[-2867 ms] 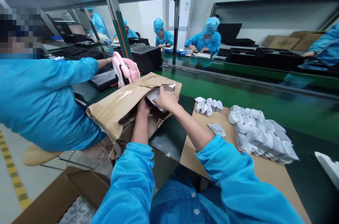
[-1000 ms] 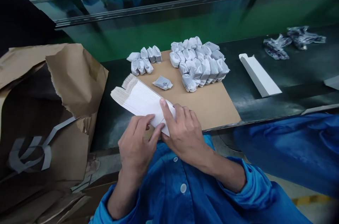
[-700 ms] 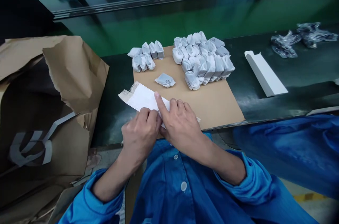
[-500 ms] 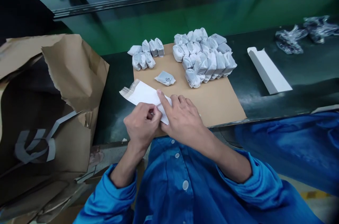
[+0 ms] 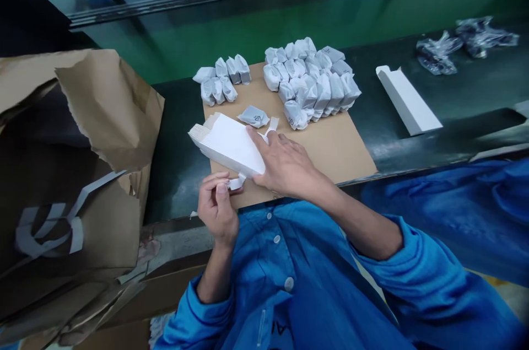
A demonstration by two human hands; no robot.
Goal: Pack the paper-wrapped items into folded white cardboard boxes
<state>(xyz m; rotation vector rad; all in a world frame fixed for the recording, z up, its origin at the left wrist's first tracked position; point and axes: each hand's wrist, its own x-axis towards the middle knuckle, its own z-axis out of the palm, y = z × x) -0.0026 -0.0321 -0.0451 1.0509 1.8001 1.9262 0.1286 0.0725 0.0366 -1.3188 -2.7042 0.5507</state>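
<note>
A white cardboard box [image 5: 231,143], opened out into a tube with a corrugated edge at its left end, is tilted over the brown cardboard sheet [image 5: 343,151]. My right hand [image 5: 287,165] grips its right end, thumb on top and the other fingers on the far side. At the near corner, my left hand [image 5: 217,204] pinches a narrow white flap [image 5: 237,181] of the box between thumb and fingers. Another flap [image 5: 271,125] sticks out beyond my right fingers. Just behind the box lies a single small paper-wrapped packet [image 5: 253,117].
Wrapped packets stand in a small group [image 5: 219,82] and a larger cluster [image 5: 314,80] on the sheet. A long white box [image 5: 408,101] and clear plastic bags [image 5: 438,52] lie to the right. At left, a large torn brown carton [image 5: 119,113] holds white strips.
The white box has gone from lying flat to a raised, opened tube. My left hand has moved down and toward me, now at the near flap; my right hand keeps its grip.
</note>
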